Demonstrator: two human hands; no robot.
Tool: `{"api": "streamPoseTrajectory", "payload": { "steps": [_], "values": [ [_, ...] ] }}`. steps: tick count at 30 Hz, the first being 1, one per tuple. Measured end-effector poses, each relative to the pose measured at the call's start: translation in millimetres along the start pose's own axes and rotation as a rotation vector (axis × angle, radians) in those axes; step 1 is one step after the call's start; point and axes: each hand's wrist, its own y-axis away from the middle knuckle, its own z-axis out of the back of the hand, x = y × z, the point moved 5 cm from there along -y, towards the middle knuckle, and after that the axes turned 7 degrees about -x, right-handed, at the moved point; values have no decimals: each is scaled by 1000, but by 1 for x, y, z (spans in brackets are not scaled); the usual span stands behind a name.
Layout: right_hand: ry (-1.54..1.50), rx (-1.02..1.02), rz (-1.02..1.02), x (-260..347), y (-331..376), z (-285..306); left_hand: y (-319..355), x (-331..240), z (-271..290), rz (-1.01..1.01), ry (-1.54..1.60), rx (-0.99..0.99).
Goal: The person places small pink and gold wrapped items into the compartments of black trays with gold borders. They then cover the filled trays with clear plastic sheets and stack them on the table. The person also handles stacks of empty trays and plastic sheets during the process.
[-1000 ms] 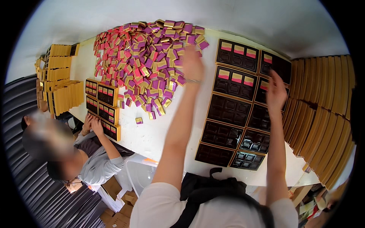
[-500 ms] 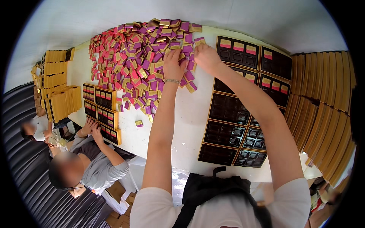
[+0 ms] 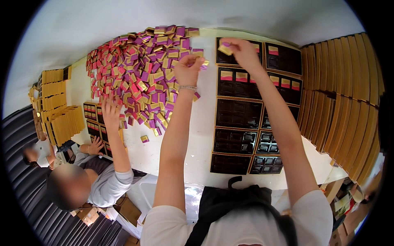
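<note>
My right hand (image 3: 245, 56) pinches a gold-and-purple wrapped chocolate (image 3: 225, 47) above the far left box (image 3: 238, 58) of a group of shallow gold-edged boxes with dark moulded trays. Part of that box is hidden by the hand. My left hand (image 3: 189, 73) is at the right edge of a big heap of wrapped chocolates (image 3: 143, 76), its fingers closed around another gold wrapped chocolate (image 3: 204, 64). In the far boxes, pink-and-gold chocolates (image 3: 241, 76) stand in the top row of compartments. The nearer trays, such as the shiny one (image 3: 233, 141), hold no chocolates.
Tall rows of stacked gold-edged boxes (image 3: 340, 74) line the right side. At the left a co-worker's hands (image 3: 110, 112) reach over the heap and smaller box group (image 3: 93, 129), with more stacks (image 3: 65, 123) behind. One loose chocolate (image 3: 144, 139) lies on the white table (image 3: 164, 160).
My right hand has moved right from the heap's edge to over the far box, carrying a chocolate. My left hand has drawn a chocolate off the heap. One of the co-worker's hands has risen to the heap.
</note>
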Motion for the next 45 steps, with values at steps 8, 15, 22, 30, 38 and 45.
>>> {"api": "streamPoseTrajectory", "payload": {
  "steps": [8,15,22,30,38,45],
  "values": [
    [178,-309,-261,-25,36,51,0,19,-76,-325,-441,-167],
    [-145,-393,-359,-49,44,31,1,25,-82,-277,-543,-131],
    [543,-187,-4,-6,47,22,-10,16,-63,-262,-500,-165],
    [784,-180,506,-7,84,20,-41,5,28,-859,-991,-8],
    [479,31,604,37,13,-64,-44,-10,46,-242,-561,-24],
    [824,89,310,51,-7,-134,-53,7,68,-418,-615,-125]
  ]
}}
